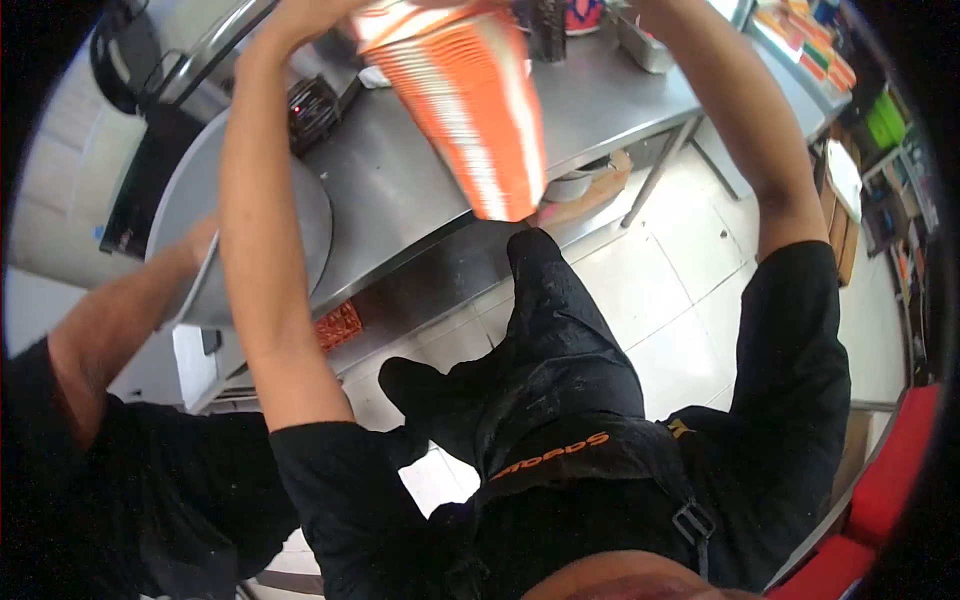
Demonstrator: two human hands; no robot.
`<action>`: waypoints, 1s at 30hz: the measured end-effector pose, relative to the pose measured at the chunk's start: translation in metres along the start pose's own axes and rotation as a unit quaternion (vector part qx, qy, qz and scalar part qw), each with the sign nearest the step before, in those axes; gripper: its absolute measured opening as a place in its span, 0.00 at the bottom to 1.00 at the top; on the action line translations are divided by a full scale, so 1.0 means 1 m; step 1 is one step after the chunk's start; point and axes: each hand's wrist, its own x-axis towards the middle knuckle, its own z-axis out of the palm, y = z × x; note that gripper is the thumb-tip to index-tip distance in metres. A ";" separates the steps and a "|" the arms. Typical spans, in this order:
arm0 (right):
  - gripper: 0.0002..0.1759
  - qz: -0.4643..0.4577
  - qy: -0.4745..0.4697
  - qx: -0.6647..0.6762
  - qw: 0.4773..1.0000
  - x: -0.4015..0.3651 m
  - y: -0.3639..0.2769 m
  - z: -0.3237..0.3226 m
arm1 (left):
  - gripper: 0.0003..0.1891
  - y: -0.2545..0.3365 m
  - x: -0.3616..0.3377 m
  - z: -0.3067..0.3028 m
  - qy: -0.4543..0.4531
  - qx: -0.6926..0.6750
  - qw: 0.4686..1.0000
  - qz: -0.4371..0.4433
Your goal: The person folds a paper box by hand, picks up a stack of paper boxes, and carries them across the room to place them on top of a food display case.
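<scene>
A tall stack of orange-and-white paper cups point(470, 110) hangs tilted above the steel table point(420, 180), its narrow end pointing down toward me. My left hand point(305, 18) is raised at the top edge of the view and closed on the stack's wide upper end. My right arm reaches up on the other side of the stack. My right hand point(640, 6) is almost wholly cut off by the top edge, so its grip does not show.
At the left, another person's arm point(120, 320) holds a grey round tray point(290, 220) against the table's edge. A black device point(312, 105) and a metal container point(645, 45) sit on the table. Boxes point(590, 185) lie under it. Cluttered shelves point(880, 120) stand at the right, over white floor tiles.
</scene>
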 end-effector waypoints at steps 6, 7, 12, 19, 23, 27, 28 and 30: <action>0.36 -0.053 0.084 0.072 0.992 0.017 -0.005 0.027 | 0.24 -0.048 0.032 0.003 -0.050 0.033 0.998 0.017; 0.34 -0.032 0.086 0.085 0.992 0.023 -0.011 0.027 | 0.23 -0.039 0.027 0.000 -0.065 0.024 0.998 -0.011; 0.21 0.071 0.071 0.102 0.990 0.045 -0.054 0.021 | 0.22 -0.049 0.031 0.000 -0.071 -0.012 0.997 -0.023; 0.21 -0.030 0.154 0.006 0.988 0.039 -0.037 0.058 | 0.22 -0.045 0.027 0.002 -0.077 -0.112 0.988 -0.075; 0.24 -0.007 0.194 0.063 0.979 0.019 -0.035 0.073 | 0.22 -0.046 0.015 0.014 -0.019 -0.141 0.983 -0.118; 0.28 -0.055 0.200 0.020 0.978 0.013 -0.027 0.082 | 0.23 -0.042 -0.002 0.028 0.080 -0.109 0.988 -0.073; 0.28 -0.064 0.207 0.025 0.976 0.012 -0.022 0.083 | 0.23 -0.046 -0.005 0.030 0.096 -0.080 0.989 -0.083; 0.28 -0.073 0.173 0.037 0.982 0.006 -0.017 0.073 | 0.23 -0.013 -0.020 0.030 0.141 -0.006 0.985 -0.096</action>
